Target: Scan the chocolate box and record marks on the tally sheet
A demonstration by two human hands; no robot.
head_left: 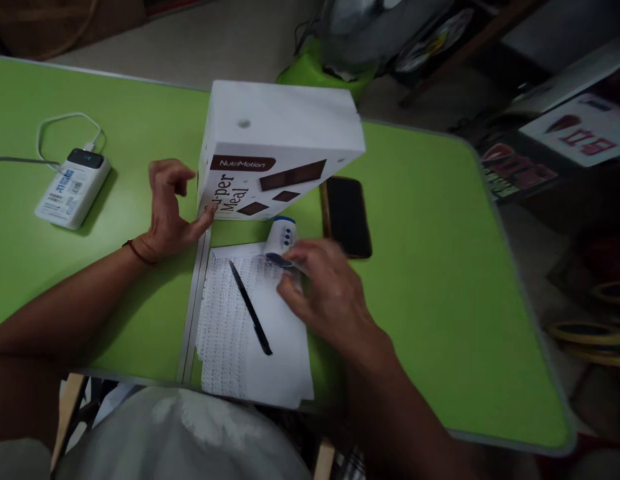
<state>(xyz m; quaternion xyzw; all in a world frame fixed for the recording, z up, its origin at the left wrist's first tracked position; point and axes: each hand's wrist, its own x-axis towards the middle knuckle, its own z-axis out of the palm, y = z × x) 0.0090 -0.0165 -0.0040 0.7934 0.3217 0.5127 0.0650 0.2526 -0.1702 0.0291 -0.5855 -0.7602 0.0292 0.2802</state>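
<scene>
A white NutriMotion box [285,120] with brown pictures stands on the green table. My left hand [173,207] is at its left side, fingers curled and apart from the thumb, whose tip is at the box's lower front corner; whether it presses there I cannot tell. My right hand [330,290], slightly blurred, is over the papers, thumb and forefinger apart. Its forefinger is at the near end of a small white and blue device with buttons [283,237], perhaps touching it. Beneath lie handwritten sheets [225,327] with a black pen [251,307] on them.
A dark phone [347,217] lies right of the box. A white power bank [73,190] with cables is at the left. A metal seam [190,327] crosses the green table [430,280]. Beyond the far edge is a green stool [315,67].
</scene>
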